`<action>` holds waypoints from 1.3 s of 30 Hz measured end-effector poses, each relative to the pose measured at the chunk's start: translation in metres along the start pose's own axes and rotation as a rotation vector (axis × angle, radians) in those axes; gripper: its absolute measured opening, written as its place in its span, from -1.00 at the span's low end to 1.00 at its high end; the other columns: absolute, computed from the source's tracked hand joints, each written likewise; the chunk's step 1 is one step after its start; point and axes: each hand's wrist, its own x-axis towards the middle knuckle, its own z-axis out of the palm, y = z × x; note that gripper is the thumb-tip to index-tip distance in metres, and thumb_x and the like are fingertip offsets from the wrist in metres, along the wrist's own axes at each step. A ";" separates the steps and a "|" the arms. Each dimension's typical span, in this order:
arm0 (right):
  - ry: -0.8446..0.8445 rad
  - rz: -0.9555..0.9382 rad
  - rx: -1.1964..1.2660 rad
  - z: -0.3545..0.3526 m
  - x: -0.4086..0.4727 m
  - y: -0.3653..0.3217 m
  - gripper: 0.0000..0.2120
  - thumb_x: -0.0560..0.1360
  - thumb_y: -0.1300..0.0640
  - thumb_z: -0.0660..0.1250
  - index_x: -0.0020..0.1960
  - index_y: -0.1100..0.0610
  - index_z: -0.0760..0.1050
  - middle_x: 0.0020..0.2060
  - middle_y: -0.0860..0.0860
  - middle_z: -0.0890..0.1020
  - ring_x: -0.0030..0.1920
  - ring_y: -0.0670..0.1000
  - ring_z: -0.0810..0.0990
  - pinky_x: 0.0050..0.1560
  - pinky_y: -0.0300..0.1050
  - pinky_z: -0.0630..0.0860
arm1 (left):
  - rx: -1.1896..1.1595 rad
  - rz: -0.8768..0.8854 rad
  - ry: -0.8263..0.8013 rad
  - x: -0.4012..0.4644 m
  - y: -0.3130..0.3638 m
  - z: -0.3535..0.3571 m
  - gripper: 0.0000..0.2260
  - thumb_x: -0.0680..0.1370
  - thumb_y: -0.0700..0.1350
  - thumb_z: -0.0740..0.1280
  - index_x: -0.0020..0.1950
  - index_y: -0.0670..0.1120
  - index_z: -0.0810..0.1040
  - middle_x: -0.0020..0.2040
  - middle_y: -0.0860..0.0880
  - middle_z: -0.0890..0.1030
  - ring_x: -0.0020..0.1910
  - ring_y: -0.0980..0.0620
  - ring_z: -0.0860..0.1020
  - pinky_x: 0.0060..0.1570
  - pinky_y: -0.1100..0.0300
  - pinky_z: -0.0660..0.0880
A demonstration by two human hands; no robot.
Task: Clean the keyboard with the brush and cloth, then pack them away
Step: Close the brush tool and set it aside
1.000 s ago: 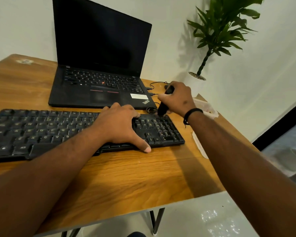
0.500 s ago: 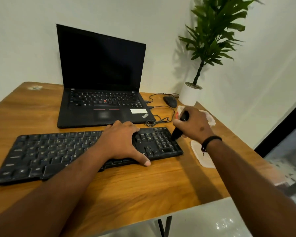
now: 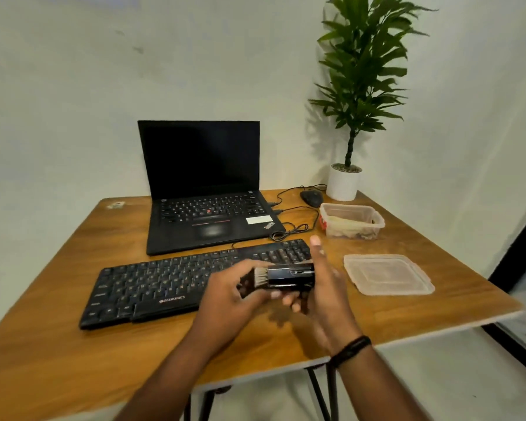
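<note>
A black keyboard (image 3: 152,284) lies across the wooden table (image 3: 73,354) in front of the laptop. Above its right end I hold a small black brush (image 3: 289,278) level, pale bristles pointing left. My right hand (image 3: 325,287) grips the brush's black body. My left hand (image 3: 231,293) holds the bristle end, fingers around a dark piece there. A clear plastic box (image 3: 351,221) with pale cloth-like contents stands at the right. Its clear lid (image 3: 387,273) lies flat beside the keyboard.
An open black laptop (image 3: 207,208) with a dark screen stands behind the keyboard. A black mouse (image 3: 312,197) and coiled cables (image 3: 289,230) lie to its right. A potted plant (image 3: 345,180) fills the back right corner. The table's right edge runs close to the lid.
Both hands lifted off the keyboard and met above its right end. The brush turned level between them. The view pulled back and up, revealing the box and lid.
</note>
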 end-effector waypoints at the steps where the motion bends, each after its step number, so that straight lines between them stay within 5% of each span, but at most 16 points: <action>1: -0.009 -0.026 -0.037 0.002 -0.006 0.004 -0.37 0.45 -0.36 0.18 0.06 0.20 0.59 -0.23 0.23 0.70 -0.50 0.03 0.52 -0.56 -0.24 0.36 | -0.040 -0.025 0.016 -0.010 0.002 -0.001 -0.74 0.48 -0.17 0.52 0.15 0.02 0.67 0.00 0.14 0.71 0.02 0.16 0.66 -0.01 0.31 0.54; 6: -0.001 -0.051 -0.119 0.019 -0.026 0.023 -0.31 0.48 -0.37 0.13 -0.10 0.26 0.63 -0.38 0.18 0.66 -0.56 0.03 0.49 -0.60 -0.25 0.36 | -0.125 -0.139 0.072 -0.047 0.006 -0.017 -0.79 0.46 -0.09 0.55 0.07 0.01 0.68 -0.07 0.06 0.72 -0.07 0.12 0.67 -0.09 0.25 0.57; 9: -0.008 -0.083 -0.148 0.031 -0.027 0.038 -0.38 0.45 -0.34 0.25 -0.14 0.26 0.59 -0.38 0.16 0.65 -0.53 0.04 0.52 -0.58 -0.19 0.40 | -0.201 -0.234 0.131 -0.062 0.003 -0.026 -0.80 0.42 0.08 0.50 -0.12 -0.02 0.66 -0.25 -0.09 0.65 -0.26 -0.02 0.62 -0.25 0.05 0.58; 11: 0.003 -0.106 -0.150 0.037 -0.024 0.047 -0.46 0.45 -0.28 0.35 -0.18 0.25 0.53 -0.40 0.14 0.61 -0.51 0.05 0.50 -0.54 -0.16 0.39 | -0.231 -0.283 0.136 -0.068 0.000 -0.029 -0.80 0.40 0.07 0.52 -0.14 -0.03 0.65 -0.27 -0.09 0.64 -0.29 -0.03 0.60 -0.26 0.08 0.54; 13: 0.007 -0.113 -0.174 0.041 -0.018 0.053 -0.56 0.45 -0.20 0.41 -0.20 0.20 0.51 -0.36 0.11 0.64 -0.44 0.08 0.58 -0.50 -0.12 0.44 | -0.190 -0.300 0.136 -0.070 -0.001 -0.034 -0.74 0.37 0.00 0.58 0.02 0.06 0.67 -0.12 -0.03 0.70 -0.14 0.03 0.67 -0.15 0.14 0.59; 16: -0.029 -0.112 -0.242 0.044 -0.009 0.058 -0.60 0.42 -0.20 0.45 -0.19 0.15 0.52 -0.31 0.10 0.69 -0.29 0.08 0.69 -0.44 -0.12 0.48 | -0.106 -0.280 0.142 -0.070 -0.003 -0.038 -0.38 0.37 -0.20 0.62 0.36 0.09 0.52 0.18 0.04 0.66 0.09 0.06 0.67 0.02 0.16 0.62; 19: -0.047 -0.106 -0.249 0.044 -0.008 0.062 -0.59 0.41 -0.21 0.47 -0.09 0.14 0.51 -0.29 0.07 0.68 -0.39 0.03 0.63 -0.48 -0.15 0.45 | -0.098 -0.279 0.215 -0.072 -0.006 -0.034 -0.46 0.39 -0.24 0.59 0.29 0.10 0.56 0.12 0.02 0.68 0.06 0.04 0.68 -0.02 0.08 0.65; 22: -0.142 -0.080 -0.030 0.038 -0.015 0.062 -0.66 0.48 0.04 0.48 0.13 0.17 0.46 -0.14 0.16 0.67 -0.43 0.02 0.55 -0.50 -0.16 0.48 | -0.076 -0.273 0.311 -0.072 -0.010 -0.030 -0.49 0.35 -0.28 0.61 0.24 0.01 0.59 0.02 0.05 0.71 0.00 0.09 0.69 -0.02 0.19 0.63; 25: -0.201 -0.098 -0.059 0.035 -0.015 0.068 -0.56 0.46 0.25 0.48 0.27 0.17 0.42 -0.02 0.21 0.66 -0.35 0.03 0.65 -0.42 -0.16 0.57 | -0.123 -0.284 0.354 -0.072 -0.007 -0.029 -0.45 0.31 -0.35 0.61 0.25 -0.07 0.60 -0.03 0.07 0.72 -0.04 0.11 0.70 -0.08 0.30 0.60; 30: -0.127 -0.185 -0.256 0.044 -0.013 0.080 -0.28 0.21 -0.10 0.57 0.30 0.09 0.47 0.03 0.01 0.69 0.02 0.00 0.69 -0.04 0.07 0.67 | -0.183 -0.283 0.352 -0.073 -0.007 -0.030 -0.42 0.32 -0.42 0.57 0.28 -0.07 0.59 -0.04 0.11 0.73 -0.03 0.11 0.70 -0.10 0.33 0.58; 35: -0.134 -0.240 -0.319 0.049 -0.015 0.080 -0.34 0.19 -0.10 0.61 0.23 0.04 0.52 0.01 -0.04 0.69 0.01 -0.06 0.68 -0.04 -0.01 0.67 | -0.168 -0.284 0.366 -0.072 -0.009 -0.030 -0.44 0.35 -0.42 0.55 0.27 -0.02 0.59 -0.02 0.03 0.73 -0.05 0.07 0.71 -0.10 0.30 0.60; 39: -0.097 -0.293 -0.363 0.050 -0.016 0.079 -0.65 0.31 0.07 0.60 0.01 -0.07 0.53 -0.12 -0.11 0.69 -0.10 -0.16 0.68 -0.15 -0.23 0.63 | -0.171 -0.299 0.371 -0.072 -0.012 -0.031 -0.44 0.35 -0.40 0.55 0.25 0.02 0.59 -0.05 0.00 0.73 -0.07 0.05 0.71 -0.12 0.24 0.62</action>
